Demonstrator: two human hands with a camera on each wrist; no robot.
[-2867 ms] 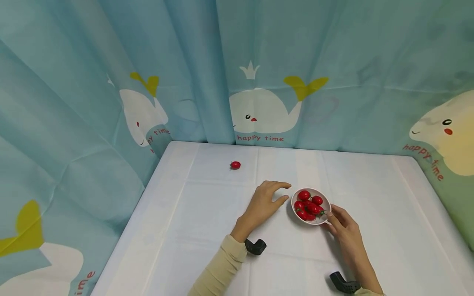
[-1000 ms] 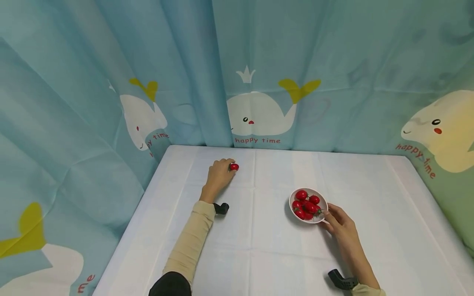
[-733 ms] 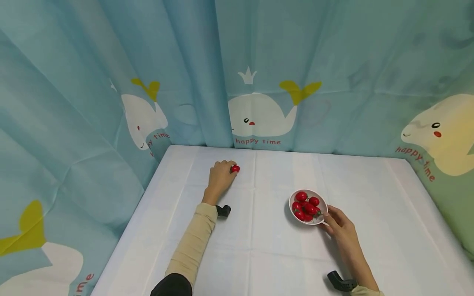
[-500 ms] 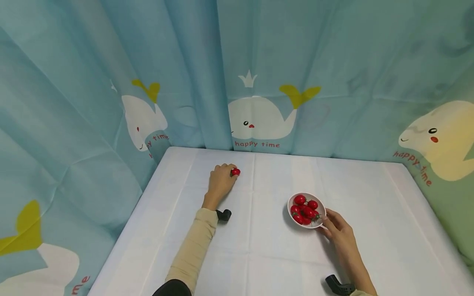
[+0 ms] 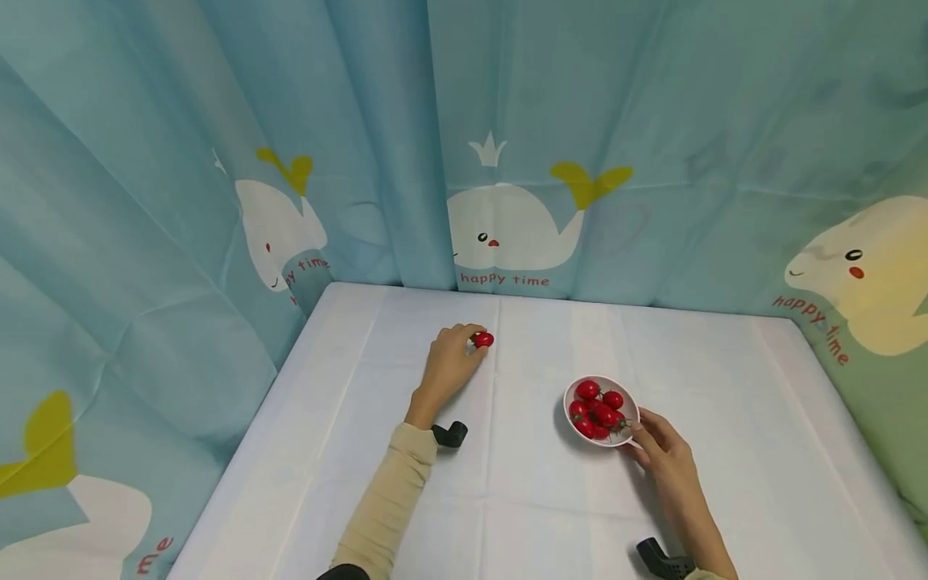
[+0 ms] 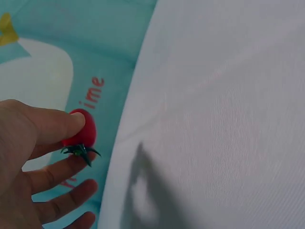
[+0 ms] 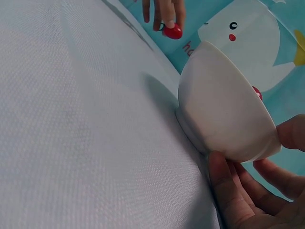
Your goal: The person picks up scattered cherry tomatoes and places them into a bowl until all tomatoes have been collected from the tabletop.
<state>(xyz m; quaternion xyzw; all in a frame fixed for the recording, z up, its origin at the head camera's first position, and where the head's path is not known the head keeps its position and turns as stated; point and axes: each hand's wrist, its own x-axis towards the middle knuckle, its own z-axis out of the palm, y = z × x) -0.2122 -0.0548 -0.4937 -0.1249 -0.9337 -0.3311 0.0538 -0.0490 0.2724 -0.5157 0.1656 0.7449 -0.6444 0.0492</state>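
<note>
My left hand point(image 5: 451, 364) pinches a red cherry tomato point(image 6: 86, 129) between thumb and forefinger. Its green stem hangs downward in the left wrist view, and the other fingers spread loosely below. The right wrist view shows this tomato held above the table, off to the bowl's far side. My right hand point(image 5: 667, 459) grips a white bowl point(image 7: 221, 102) at its rim and underside, thumb on top. The bowl stands on the table and holds several red cherry tomatoes point(image 5: 594, 411), some with green stems.
A white cloth point(image 5: 536, 499) with fold lines covers the table. Blue curtains point(image 5: 362, 121) printed with whales hang behind and to the left, close to the table edge. Black wrist mounts point(image 5: 451, 435) sit on both forearms.
My left hand reached to the lone tomato at the back, took hold of it, lifted it and moved it a little to the right. The right hand stays on the bowl.
</note>
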